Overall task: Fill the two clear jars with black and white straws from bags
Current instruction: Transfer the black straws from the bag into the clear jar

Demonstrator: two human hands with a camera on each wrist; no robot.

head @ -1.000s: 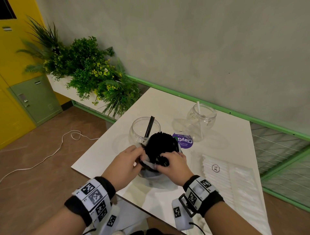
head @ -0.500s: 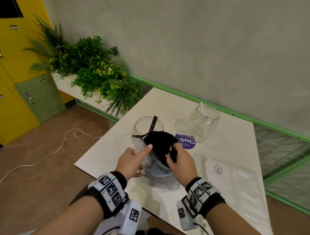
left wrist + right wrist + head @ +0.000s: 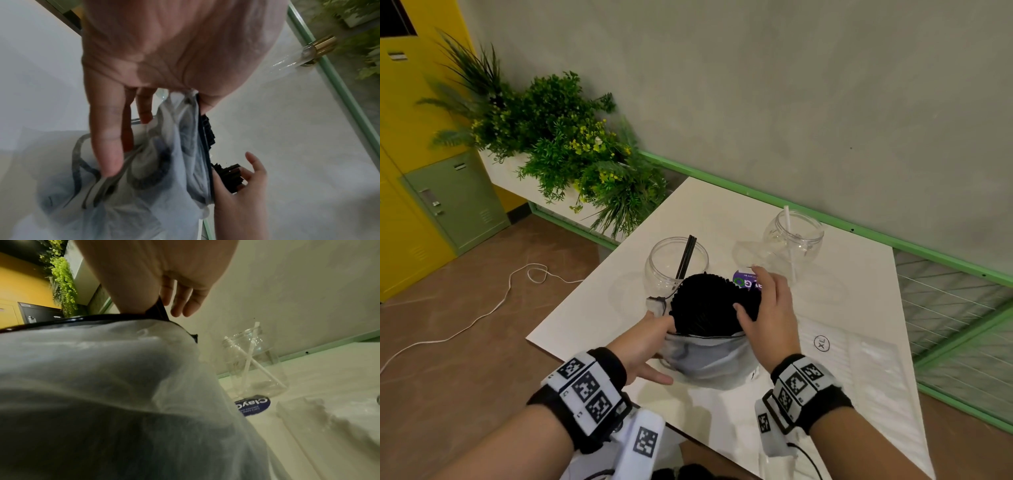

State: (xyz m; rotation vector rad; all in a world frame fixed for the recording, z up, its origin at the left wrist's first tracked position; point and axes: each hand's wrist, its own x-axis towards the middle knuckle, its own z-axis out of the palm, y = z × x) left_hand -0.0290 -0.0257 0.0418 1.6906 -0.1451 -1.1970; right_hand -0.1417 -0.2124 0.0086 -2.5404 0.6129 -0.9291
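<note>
Each bare forearm wears a wide black fabric wristband (image 3: 822, 399) bearing white plates printed with square black-and-white coded markers (image 3: 585, 389). White camera blocks (image 3: 642, 442) with similar markers hang beneath both wrists; a thin black cable (image 3: 806, 459) trails from the right one.

A leafy planter (image 3: 558, 150) stands beside yellow and green lockers (image 3: 453, 202); a white cable (image 3: 482, 308) crosses the floor

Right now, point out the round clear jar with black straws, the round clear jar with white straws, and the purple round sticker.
round clear jar with black straws (image 3: 661, 270), head view, left wall.
round clear jar with white straws (image 3: 810, 240), head view, right wall.
purple round sticker (image 3: 252, 405), right wrist view, printed face.
</note>
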